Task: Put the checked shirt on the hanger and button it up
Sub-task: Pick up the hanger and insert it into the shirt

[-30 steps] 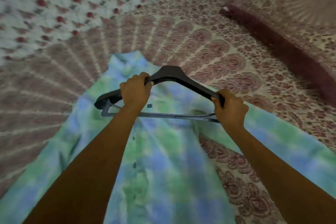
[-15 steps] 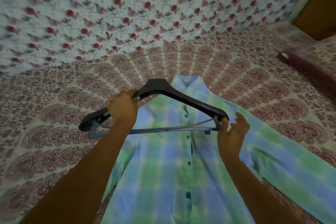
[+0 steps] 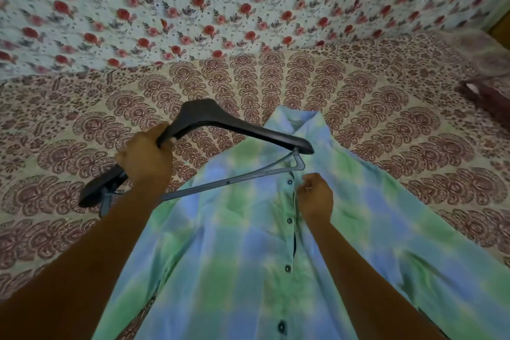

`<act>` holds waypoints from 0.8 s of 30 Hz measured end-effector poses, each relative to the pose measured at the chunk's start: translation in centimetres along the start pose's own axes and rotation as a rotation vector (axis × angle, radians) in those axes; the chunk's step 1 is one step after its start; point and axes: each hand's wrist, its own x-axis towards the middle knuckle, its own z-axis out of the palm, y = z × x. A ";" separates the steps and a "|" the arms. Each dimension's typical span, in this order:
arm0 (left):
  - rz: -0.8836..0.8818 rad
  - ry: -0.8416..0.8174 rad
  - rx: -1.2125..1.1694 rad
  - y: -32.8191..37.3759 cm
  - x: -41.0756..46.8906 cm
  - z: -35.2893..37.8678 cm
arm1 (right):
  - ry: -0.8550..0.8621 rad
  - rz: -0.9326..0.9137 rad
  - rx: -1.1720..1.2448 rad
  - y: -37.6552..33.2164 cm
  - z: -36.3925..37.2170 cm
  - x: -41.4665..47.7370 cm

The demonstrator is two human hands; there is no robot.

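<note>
Black plastic hanger is clenched in the left hand, its long axis slanting toward the collar; the checked shirt lies mid-bed, nearer the right hand, loosely curled, pinching the placket.

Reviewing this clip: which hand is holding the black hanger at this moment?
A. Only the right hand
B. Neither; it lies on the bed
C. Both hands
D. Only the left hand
D. The left hand grips one arm of the hanger, while the right hand is off it, at the front placket of the checked shirt.
</note>
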 end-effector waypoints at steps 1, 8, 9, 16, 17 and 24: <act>-0.024 -0.005 -0.025 -0.2 0.2 0.4 | -0.021 -0.007 -0.017 -0.3 0.4 0.6; -0.107 0.012 -0.063 -0.5 0.9 2.6 | -0.005 0.046 -0.122 0.1 1.4 3.7; -0.116 0.014 -0.057 -0.6 0.8 2.6 | 0.030 0.035 -0.099 0.2 1.0 3.9; -0.080 0.002 0.047 -1.1 -0.2 1.1 | 0.414 0.121 0.227 0.6 -2.5 4.6; -0.069 -0.006 0.066 -1.0 -0.5 1.0 | 0.413 0.088 0.251 0.6 -3.2 4.5; -0.007 -0.105 0.008 3.1 -2.4 4.6 | 0.156 -0.184 0.289 -1.0 -4.8 3.0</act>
